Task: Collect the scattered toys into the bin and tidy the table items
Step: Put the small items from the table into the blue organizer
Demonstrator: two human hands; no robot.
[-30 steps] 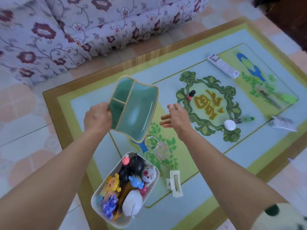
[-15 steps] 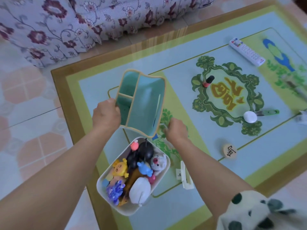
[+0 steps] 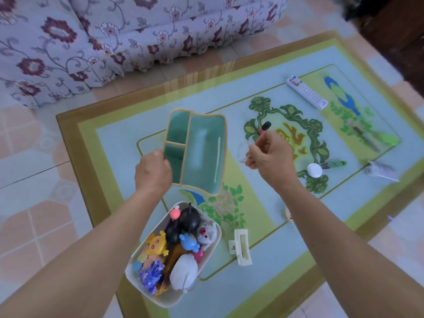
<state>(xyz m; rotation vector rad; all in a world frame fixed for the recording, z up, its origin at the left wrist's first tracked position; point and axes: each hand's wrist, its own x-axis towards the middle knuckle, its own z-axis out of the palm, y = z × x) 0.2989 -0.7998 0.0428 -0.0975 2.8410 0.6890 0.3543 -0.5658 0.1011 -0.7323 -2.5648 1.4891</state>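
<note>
Fingers (image 3: 254, 157) of the right hand (image 3: 273, 154) pinch a blurred clear item (image 3: 242, 151). The green divided organizer (image 3: 202, 157), gripped at its rim by the left hand (image 3: 152, 173), sits just to their left.

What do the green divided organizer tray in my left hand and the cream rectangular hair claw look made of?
The green divided organizer tray: likely moulded plastic, semi-gloss; light streaks reflect off its inner wall, and the rims carry tan edging. The cream rectangular hair claw: probably plastic, matte; even colour, no glare.
</note>
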